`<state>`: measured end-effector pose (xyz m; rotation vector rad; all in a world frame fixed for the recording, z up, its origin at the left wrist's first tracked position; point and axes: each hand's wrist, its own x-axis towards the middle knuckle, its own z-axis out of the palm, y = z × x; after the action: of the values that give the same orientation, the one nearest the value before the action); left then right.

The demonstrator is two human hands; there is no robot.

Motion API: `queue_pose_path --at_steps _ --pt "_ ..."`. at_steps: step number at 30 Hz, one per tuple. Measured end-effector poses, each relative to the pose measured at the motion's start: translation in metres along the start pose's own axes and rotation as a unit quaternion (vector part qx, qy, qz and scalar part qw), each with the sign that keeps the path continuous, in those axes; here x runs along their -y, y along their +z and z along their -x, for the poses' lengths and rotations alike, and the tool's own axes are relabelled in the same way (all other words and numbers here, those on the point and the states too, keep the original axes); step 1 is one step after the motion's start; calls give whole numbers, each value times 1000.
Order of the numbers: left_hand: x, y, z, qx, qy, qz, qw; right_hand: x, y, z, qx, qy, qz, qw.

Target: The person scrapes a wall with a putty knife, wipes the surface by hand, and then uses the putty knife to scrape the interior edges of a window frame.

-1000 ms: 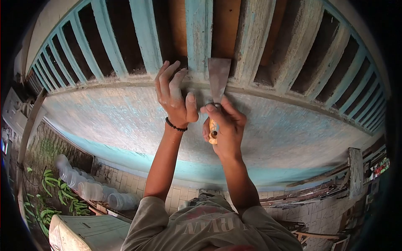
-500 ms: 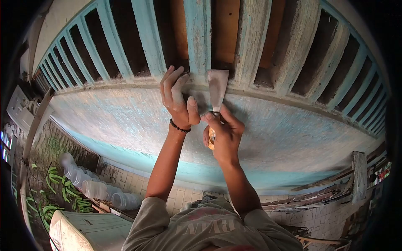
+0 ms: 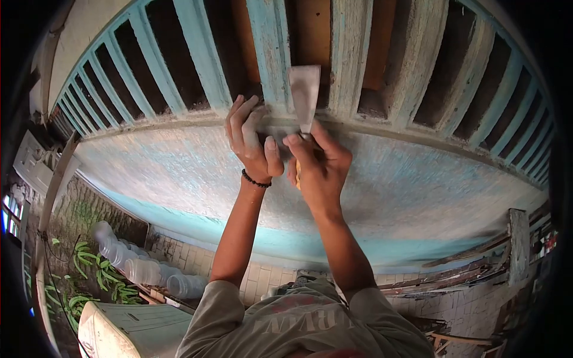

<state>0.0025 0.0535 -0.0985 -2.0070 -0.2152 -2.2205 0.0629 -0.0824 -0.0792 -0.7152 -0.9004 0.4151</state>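
Note:
My right hand (image 3: 322, 170) is closed around the orange handle of a putty knife (image 3: 305, 95), its wide metal blade pointing up. In this view the blade overlaps the foot of a worn blue wooden slat (image 3: 271, 56) and the dark gap beside it. Just left of it, my left hand (image 3: 249, 140) has its dusty fingers bent over the ledge (image 3: 197, 119), thumb held apart, nothing in its grasp. A dark beaded bracelet circles that wrist. Below the ledge, the wall (image 3: 191, 158) shows patchy, scraped blue and whitish paint.
Clear plastic jars (image 3: 143, 269) stand in a row at lower left, near green plants (image 3: 107, 277) and a pale box-like object (image 3: 128, 328). Wooden planks (image 3: 459, 280) are stacked at lower right beside an upright post (image 3: 518, 244). Tiled floor (image 3: 191, 256) lies below the wall.
My right hand has pushed the putty knife upward, so its blade reaches higher over the slats. My left hand stays at the ledge. The view has shifted slightly.

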Motion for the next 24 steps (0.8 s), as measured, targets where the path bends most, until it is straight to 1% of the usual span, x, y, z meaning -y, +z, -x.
queue_pose_path --at_steps 2,5,8,9,12,13,16,17,20,23,24 --pt "-1 -1 1 4 -4 -7 1000 3 6 -3 -1 -31 13 999" --pt "0 -2 1 3 3 -11 1000 -6 1 16 -26 29 32 999" --pt "1 1 2 -4 5 -6 1000 -24 -7 15 -22 -72 120 990" --pt "1 1 2 -6 4 -4 1000 -26 -7 3 -20 -118 182 976" --pt "0 -4 1 4 2 -7 1000 6 10 -37 -23 -187 242 952" --pt "-1 -4 1 6 1 -8 1000 13 15 -47 -16 -178 228 957" --pt "0 -3 2 3 -2 -7 1000 20 16 -52 -6 -191 236 953" --pt "1 -2 3 0 -1 -7 1000 16 9 -46 2 -192 272 943" --pt "0 -4 4 2 -1 -13 1000 1 -4 -13 -15 -226 336 914" --pt "0 -2 3 1 -3 -21 1000 3 -2 -3 -21 -256 388 885" --pt "0 -3 4 4 -4 -23 1000 7 0 -10 -25 -275 392 878"
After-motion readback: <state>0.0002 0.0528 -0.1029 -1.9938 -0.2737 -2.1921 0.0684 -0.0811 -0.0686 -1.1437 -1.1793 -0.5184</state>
